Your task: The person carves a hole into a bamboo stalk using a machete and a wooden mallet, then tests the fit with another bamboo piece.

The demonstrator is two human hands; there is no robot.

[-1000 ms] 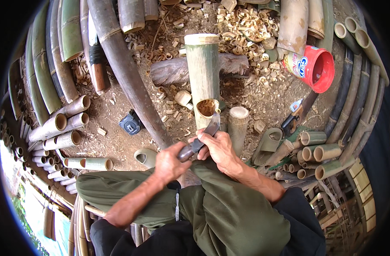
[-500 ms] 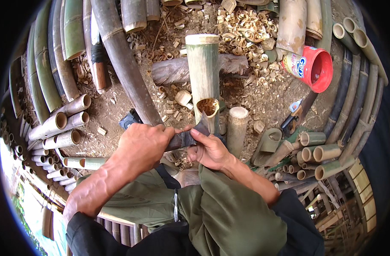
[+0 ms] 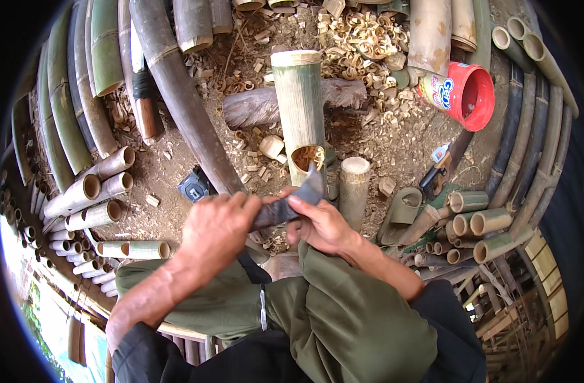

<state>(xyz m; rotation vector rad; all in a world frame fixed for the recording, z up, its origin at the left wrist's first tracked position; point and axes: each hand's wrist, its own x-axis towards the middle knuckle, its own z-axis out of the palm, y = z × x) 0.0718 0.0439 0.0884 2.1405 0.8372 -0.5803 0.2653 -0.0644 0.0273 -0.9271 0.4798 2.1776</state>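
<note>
My left hand [image 3: 218,223] is wrapped round the handle end of a dark-bladed knife [image 3: 298,198]. Pressed to the flat of its blade is the thumb of my right hand [image 3: 327,226], its fingers curled beneath. The blade's pointed tip lies at the lower rim of a round opening cut in a thick green bamboo section [image 3: 298,96]. Curled shavings show inside that opening. This bamboo leans away from me across a log [image 3: 250,107], its pale cut end at the far side.
A short bamboo post [image 3: 354,191] stands just right of the bamboo. A tape measure [image 3: 195,185] lies at left beside a long dark pole [image 3: 190,105]. At right are a red tub [image 3: 477,96], a saw [image 3: 435,179] and a sandal [image 3: 402,214]. Wood chips [image 3: 368,45] litter the ground.
My left hand has shifted slightly, and the knife blade has turned so its face catches more light. The tip stays by the opening. The whole view has moved a little.
</note>
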